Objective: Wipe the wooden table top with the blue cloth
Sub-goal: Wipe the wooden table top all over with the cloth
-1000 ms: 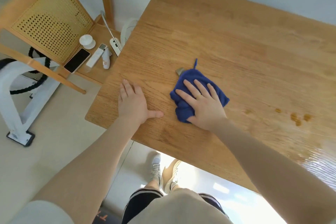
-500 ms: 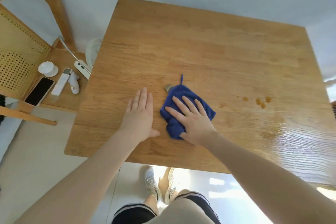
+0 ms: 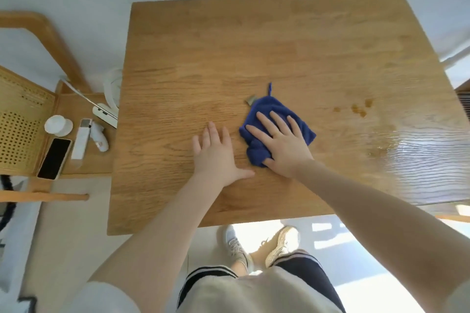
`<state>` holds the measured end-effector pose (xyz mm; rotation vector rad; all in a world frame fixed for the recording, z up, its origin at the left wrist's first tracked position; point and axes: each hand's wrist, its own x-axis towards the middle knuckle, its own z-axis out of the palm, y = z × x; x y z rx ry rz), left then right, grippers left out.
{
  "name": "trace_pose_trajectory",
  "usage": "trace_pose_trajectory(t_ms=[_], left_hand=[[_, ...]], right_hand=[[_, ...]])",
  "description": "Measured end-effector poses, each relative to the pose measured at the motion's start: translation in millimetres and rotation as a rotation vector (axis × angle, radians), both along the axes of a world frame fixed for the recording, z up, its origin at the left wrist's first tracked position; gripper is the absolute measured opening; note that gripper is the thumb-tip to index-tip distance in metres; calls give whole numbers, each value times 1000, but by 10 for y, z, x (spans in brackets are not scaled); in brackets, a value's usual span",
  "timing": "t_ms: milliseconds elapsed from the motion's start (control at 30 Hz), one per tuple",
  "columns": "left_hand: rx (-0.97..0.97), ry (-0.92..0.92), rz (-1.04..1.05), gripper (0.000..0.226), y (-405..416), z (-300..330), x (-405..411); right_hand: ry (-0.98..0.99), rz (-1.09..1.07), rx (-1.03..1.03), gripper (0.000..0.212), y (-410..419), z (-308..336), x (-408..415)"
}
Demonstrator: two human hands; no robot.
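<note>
The left hand [image 3: 215, 157] lies flat on the light-brown wooden desk [image 3: 254, 58], fingers straight and close together, thumb out toward the other hand, holding nothing. Just beside it, the right hand [image 3: 283, 146] presses down with spread, straight fingers on the crumpled dark-blue cloth [image 3: 267, 112], which sits bunched under the palm with a small loop poking out on its far side and a grey tag at its far-left corner. So the cloth is pinned flat to the wood, not gripped in a fist.

The wiping looks to be under way but far from finished. Out to the right of the right hand, a cluster of small brownish spots [image 3: 357, 109] is on the wood, well apart from the cloth, so that patch appears not yet wiped. Right of the right hand and a little nearer, a glossy streaked area [image 3: 417, 150] shines; whether it is wetness or only sunlight glare cannot be told. The far half of the desk, beyond both hands, shows no marks either way, so whether it has been covered cannot be judged.
</note>
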<state>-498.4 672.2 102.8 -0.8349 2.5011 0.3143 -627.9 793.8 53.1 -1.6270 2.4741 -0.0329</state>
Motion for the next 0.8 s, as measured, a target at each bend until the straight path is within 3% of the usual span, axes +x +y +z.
trace_pose_trajectory(t_ms=[167,333,433,533,667,800], left_hand=[[-10,-23,8,134,42,-38,-104],[-36,-9,26,133,57,-129,-96],[-12,-21,47,134,70,-102,-90],[14,-47,82,135,106,-59,-139],[33,-39,145,133,132,-27,-152],[52,-43,209,131,168,-2,-149]], right_hand=[[-50,152,71,71,41,29,-245],[-25,-207,11,69,-364,-6,-762],[-23,-293,20,66,-424,-16,-791],[-16,-221,45,67,-151,13,-522],[-33,83,31,64,421,9,-152],[-28,242,114,69,365,47,-554]])
